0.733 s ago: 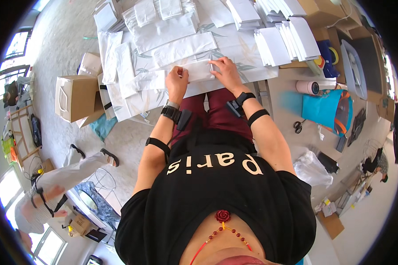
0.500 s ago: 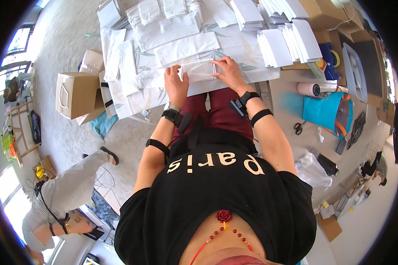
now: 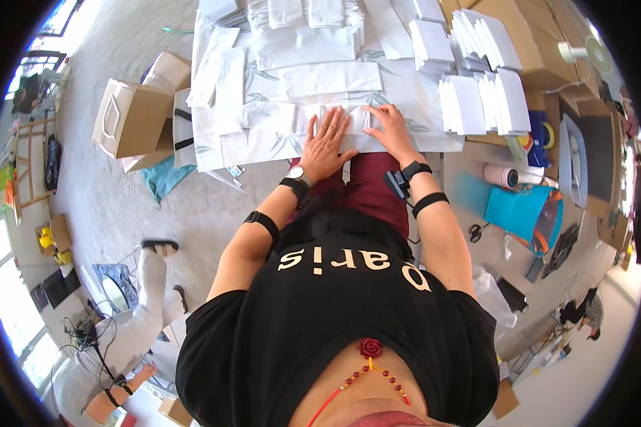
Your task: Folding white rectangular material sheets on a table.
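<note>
My left hand (image 3: 326, 141) lies flat, fingers spread, on a folded white paper piece (image 3: 320, 117) at the near edge of the table (image 3: 406, 85). My right hand (image 3: 386, 128) presses on the same piece just to the right, fingers bent over its edge. The piece rests on a white sheet printed with grey-green leaves (image 3: 263, 146). Both wrists wear black bands and a watch or clip. Neither hand lifts anything.
Stacks of folded white papers (image 3: 477, 92) stand at the right and back of the table. A brown paper bag (image 3: 132, 117) and cardboard box (image 3: 165, 71) sit on the floor at left. A blue bag (image 3: 523, 210), tape roll (image 3: 502, 174) and scissors (image 3: 477, 231) lie right. Another person sits lower left (image 3: 146, 313).
Both hands have flattened down on the white piece; the left hand now lies spread out on it. The view has shifted slightly; the person at lower left has moved.
</note>
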`<action>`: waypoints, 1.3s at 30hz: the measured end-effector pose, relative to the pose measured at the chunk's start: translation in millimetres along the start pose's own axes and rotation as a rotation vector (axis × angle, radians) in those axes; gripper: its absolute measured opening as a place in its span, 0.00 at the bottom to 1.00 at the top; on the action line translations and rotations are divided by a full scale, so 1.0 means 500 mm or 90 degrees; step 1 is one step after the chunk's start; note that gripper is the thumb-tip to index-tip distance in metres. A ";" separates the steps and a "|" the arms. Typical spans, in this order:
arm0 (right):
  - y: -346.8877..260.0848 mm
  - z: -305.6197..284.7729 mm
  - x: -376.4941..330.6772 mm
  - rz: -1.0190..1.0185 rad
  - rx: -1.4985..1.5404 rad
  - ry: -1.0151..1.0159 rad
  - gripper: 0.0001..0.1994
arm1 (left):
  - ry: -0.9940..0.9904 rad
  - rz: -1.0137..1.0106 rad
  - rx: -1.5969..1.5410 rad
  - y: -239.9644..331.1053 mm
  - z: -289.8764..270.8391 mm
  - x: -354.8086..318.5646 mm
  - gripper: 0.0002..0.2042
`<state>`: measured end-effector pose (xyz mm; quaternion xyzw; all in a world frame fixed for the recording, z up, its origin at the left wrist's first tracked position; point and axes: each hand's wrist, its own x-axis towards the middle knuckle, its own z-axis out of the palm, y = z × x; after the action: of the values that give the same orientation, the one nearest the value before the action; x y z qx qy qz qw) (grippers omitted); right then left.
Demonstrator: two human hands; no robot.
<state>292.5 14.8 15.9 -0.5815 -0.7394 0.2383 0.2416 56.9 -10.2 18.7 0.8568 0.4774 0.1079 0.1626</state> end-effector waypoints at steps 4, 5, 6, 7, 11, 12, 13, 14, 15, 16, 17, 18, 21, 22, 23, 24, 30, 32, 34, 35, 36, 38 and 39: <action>0.004 -0.006 -0.006 0.019 -0.009 -0.015 0.31 | 0.187 -0.129 -0.042 -0.021 -0.034 -0.002 0.38; 0.003 -0.006 -0.007 0.029 -0.013 -0.015 0.31 | 0.280 -0.238 -0.071 -0.037 -0.047 -0.009 0.35; -0.001 -0.010 -0.006 0.041 0.005 -0.023 0.31 | 0.370 -0.298 -0.059 -0.070 -0.053 -0.017 0.33; -0.004 -0.012 -0.004 0.034 0.004 -0.026 0.31 | 0.459 -0.357 -0.047 -0.112 -0.062 -0.025 0.31; -0.004 -0.007 0.001 0.022 -0.017 -0.023 0.31 | 0.505 -0.593 -0.022 -0.261 -0.100 -0.077 0.30; -0.004 -0.007 0.002 0.028 -0.015 -0.023 0.31 | 0.507 -0.633 0.006 -0.278 -0.107 -0.086 0.28; -0.004 -0.008 0.001 0.023 -0.018 -0.025 0.31 | 0.511 -0.637 0.004 -0.289 -0.110 -0.092 0.28; -0.005 -0.010 0.000 0.026 -0.017 -0.027 0.31 | 0.461 -0.645 -0.009 -0.298 -0.114 -0.096 0.25; -0.006 -0.011 0.000 0.029 -0.016 -0.029 0.31 | 0.410 -0.651 -0.023 -0.305 -0.115 -0.099 0.22; -0.008 -0.012 0.001 0.026 -0.020 -0.030 0.31 | 0.413 -0.653 -0.027 -0.309 -0.115 -0.100 0.22; -0.011 -0.012 0.001 0.031 -0.021 -0.032 0.31 | 0.421 -0.641 -0.029 -0.313 -0.112 -0.102 0.18; -0.014 -0.012 0.003 0.037 -0.022 -0.034 0.31 | 0.429 -0.629 -0.032 -0.317 -0.109 -0.104 0.15; -0.023 -0.015 0.006 0.041 -0.025 -0.042 0.32 | 0.544 -0.495 -0.089 -0.314 -0.106 -0.101 0.12; -0.026 -0.017 0.005 0.040 -0.031 -0.044 0.32 | 0.545 -0.498 -0.094 -0.307 -0.104 -0.098 0.12; -0.036 -0.020 0.001 0.030 -0.041 -0.001 0.31 | 0.570 -0.477 -0.236 -0.280 -0.120 -0.084 0.11; -0.051 -0.023 0.003 0.018 -0.051 0.041 0.31 | 0.591 -0.452 -0.377 -0.251 -0.139 -0.071 0.09; -0.259 -0.035 0.082 0.084 0.216 0.014 0.32 | 0.603 -0.227 -0.388 -0.094 -0.184 -0.006 0.09; -0.317 -0.027 0.102 0.125 0.318 -0.007 0.32 | 0.588 -0.180 -0.390 -0.055 -0.177 0.012 0.11; -0.321 -0.001 0.115 0.179 0.468 0.012 0.25 | 0.566 -0.139 -0.429 -0.020 -0.166 0.035 0.17; -0.318 0.000 0.119 0.179 0.467 0.012 0.25 | 0.570 -0.137 -0.434 -0.006 -0.162 0.044 0.21; -0.316 0.002 0.122 0.189 0.423 0.050 0.21 | 0.548 -0.150 -0.498 0.005 -0.159 0.045 0.26; -0.302 0.007 0.121 0.173 0.358 0.133 0.13 | 0.524 -0.160 -0.562 0.017 -0.156 0.037 0.30; -0.289 0.007 0.118 0.175 0.357 0.135 0.13 | 0.553 -0.171 -0.446 0.021 -0.155 0.032 0.35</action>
<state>170.3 41.6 109.3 -0.6080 -0.5305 0.4010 0.4337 47.0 11.8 94.7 0.5606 0.5409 0.5800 0.2383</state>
